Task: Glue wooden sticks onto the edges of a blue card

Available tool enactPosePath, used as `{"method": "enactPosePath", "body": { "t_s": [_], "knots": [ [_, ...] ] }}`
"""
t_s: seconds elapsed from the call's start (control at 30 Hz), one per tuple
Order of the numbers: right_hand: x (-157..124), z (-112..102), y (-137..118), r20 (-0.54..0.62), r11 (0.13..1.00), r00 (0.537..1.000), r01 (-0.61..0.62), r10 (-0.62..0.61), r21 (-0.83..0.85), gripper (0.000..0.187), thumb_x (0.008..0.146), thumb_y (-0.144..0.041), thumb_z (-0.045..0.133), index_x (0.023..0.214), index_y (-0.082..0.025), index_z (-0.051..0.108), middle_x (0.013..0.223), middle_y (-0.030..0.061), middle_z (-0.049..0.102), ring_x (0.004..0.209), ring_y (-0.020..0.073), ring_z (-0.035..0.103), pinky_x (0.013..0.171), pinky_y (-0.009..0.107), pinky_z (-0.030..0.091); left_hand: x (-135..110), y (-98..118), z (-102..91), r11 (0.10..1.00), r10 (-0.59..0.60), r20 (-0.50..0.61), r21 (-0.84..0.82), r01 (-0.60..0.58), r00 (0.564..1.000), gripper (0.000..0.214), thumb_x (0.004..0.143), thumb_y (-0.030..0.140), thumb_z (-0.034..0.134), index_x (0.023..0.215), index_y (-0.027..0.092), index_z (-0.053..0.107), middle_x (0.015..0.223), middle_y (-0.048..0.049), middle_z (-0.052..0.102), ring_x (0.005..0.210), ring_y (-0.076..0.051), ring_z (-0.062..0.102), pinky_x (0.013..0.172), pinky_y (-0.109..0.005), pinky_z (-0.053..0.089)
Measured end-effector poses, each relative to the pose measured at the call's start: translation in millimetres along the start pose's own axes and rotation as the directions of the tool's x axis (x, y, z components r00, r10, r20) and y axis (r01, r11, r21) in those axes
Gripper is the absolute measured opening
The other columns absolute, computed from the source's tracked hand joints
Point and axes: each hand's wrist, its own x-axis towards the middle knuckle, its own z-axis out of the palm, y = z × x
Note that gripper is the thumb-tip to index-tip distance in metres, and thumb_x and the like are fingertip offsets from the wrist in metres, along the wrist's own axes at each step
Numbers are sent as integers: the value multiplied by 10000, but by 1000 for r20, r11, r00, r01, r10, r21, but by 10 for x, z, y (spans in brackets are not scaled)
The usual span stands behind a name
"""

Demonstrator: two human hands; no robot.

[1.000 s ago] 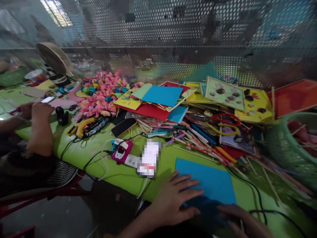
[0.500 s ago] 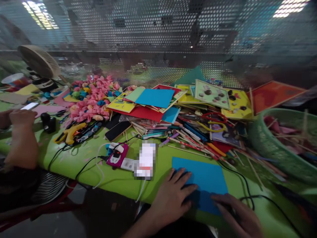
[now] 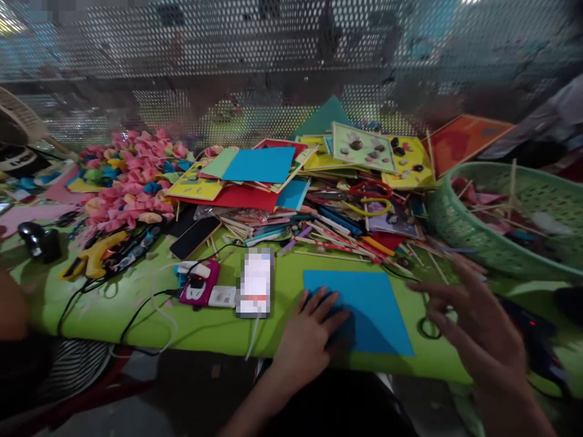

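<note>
A sheet of blue card point(image 3: 371, 309) lies flat on the green-covered table near its front edge. My left hand point(image 3: 314, 331) rests on the card's left side with fingers spread and palm down. To the right of the card, my right hand point(image 3: 473, 321) is raised above the table, slightly blurred, its fingers stretched out and apart. Nothing shows between its fingers. Behind and below its fingertips a small dark loop point(image 3: 429, 328) lies on the table; I cannot tell whether it is a scissor handle or cable.
A phone point(image 3: 255, 282) with a lit, blurred screen lies left of the card, beside a purple power socket point(image 3: 199, 284). Pencils and sticks point(image 3: 328, 233) are heaped behind. A green basket point(image 3: 523, 255) stands right. A yellow glue gun point(image 3: 93, 255) and pink paper pieces point(image 3: 132, 200) lie left.
My right hand has left the blue card's lower right edge, lifting and moving right with its fingers opened out. My left hand stays on the card. The view has shifted right.
</note>
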Motion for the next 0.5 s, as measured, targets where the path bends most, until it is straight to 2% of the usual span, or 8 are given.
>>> {"method": "enactPosePath", "body": {
  "t_s": [0.03,0.1,0.17,0.27,0.37,0.5],
  "knots": [
    [61,-30,-33,13,1000,1000,-2,3,-27,439,982,-337,596,1420,-338,566,1143,40,778,672,176,656,640,335,588,-1,4,1,1000,-4,-3,-4,4,1000,477,1015,444,564,1482,362,517,1670,37,371,1567,-262,282,1279,-573,237],
    [160,-65,-88,102,995,992,81,-75,-64,343,971,-322,620,1312,-351,649,1097,19,791,713,174,699,685,323,601,-7,6,2,1000,-7,-11,-13,7,1000,479,1015,440,565,1485,365,512,1673,46,363,1569,-261,277,1281,-571,233],
    [239,-67,-117,194,975,964,202,-182,-88,287,971,-305,621,1245,-358,689,1063,2,799,781,177,743,701,301,605,-13,2,4,1000,-10,-18,-21,10,1000,475,1018,443,559,1485,370,512,1670,54,368,1569,-257,277,1282,-564,233],
    [389,-6,-89,240,936,928,323,-284,-142,263,987,-303,603,1228,-345,699,1094,8,797,915,206,767,763,319,609,-11,-9,12,999,-22,-23,-29,22,999,472,1013,474,556,1473,371,527,1655,47,399,1564,-263,291,1276,-565,246],
    [625,148,19,289,885,893,411,-344,-218,259,1008,-322,564,1217,-298,714,1122,41,796,981,244,765,837,375,604,-6,-17,11,999,-8,-13,-35,8,1000,489,1011,514,541,1476,364,524,1652,30,406,1558,-279,303,1261,-593,261],
    [962,460,167,378,814,834,514,-401,-270,271,1022,-297,515,1162,-236,739,1115,87,794,999,264,755,838,395,600,-17,-17,-10,998,0,-47,-59,-3,999,482,1029,544,488,1474,362,520,1631,33,441,1555,-249,308,1267,-575,254]
  ]
}}
